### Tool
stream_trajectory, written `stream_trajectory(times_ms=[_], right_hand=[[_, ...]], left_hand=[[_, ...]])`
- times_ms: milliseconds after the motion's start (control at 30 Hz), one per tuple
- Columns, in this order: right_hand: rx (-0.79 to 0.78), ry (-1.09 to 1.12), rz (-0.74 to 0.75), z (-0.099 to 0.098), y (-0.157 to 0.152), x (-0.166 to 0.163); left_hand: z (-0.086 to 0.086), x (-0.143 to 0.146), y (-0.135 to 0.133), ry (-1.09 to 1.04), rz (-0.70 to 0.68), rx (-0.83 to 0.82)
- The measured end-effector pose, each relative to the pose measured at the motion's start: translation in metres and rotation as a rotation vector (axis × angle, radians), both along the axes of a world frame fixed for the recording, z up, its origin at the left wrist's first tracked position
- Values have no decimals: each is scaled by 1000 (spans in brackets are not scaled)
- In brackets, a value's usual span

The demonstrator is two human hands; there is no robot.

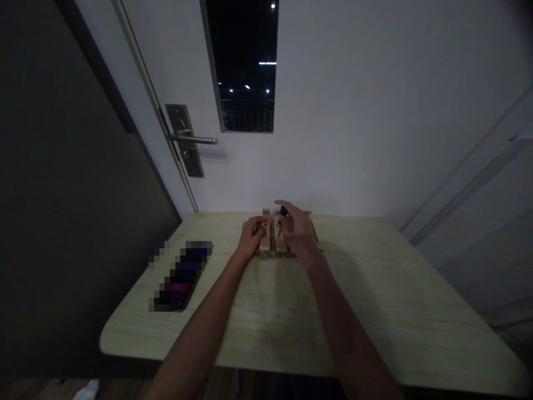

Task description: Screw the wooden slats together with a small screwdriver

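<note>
Two light wooden pieces (265, 243) lie side by side near the far edge of the table, with small dark holes or marks on top and a dark gap between them. My left hand (249, 238) is closed on the left piece, with fingers and thumb at its left side. Over the right piece, my right hand (300, 232) pinches a small upright tool with a black top (283, 211); its lower part points down at the wood. Its exact kind is too small to tell. More wood shows behind and to the right of my right hand, partly hidden by it.
A phone (183, 278), partly pixelated, lies on the left of the pale wood-grain table (258, 328). Directly behind the table stands a white door with a metal handle (194, 139) and a narrow dark window (245, 66). A dark panel rises at the left.
</note>
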State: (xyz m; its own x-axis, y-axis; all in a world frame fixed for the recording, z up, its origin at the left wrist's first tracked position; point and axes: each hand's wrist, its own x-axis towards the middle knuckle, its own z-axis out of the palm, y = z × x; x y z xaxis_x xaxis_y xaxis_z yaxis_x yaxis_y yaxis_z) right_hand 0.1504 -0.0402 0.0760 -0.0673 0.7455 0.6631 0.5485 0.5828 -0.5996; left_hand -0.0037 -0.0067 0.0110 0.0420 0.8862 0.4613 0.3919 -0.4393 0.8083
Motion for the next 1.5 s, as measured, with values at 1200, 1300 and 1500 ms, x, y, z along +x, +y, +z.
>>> stream_trajectory(times_ms=[1200,1300,1500], right_hand=[[-79,-162,-88,12,-11,-5],[-80,-156,-83,11,-10,-5],[13,-145,-70,2,-1,-1]], left_hand=[[9,-7,-4,442,116,127],[12,-6,-5,469,141,117],[9,-7,-5,413,88,133]])
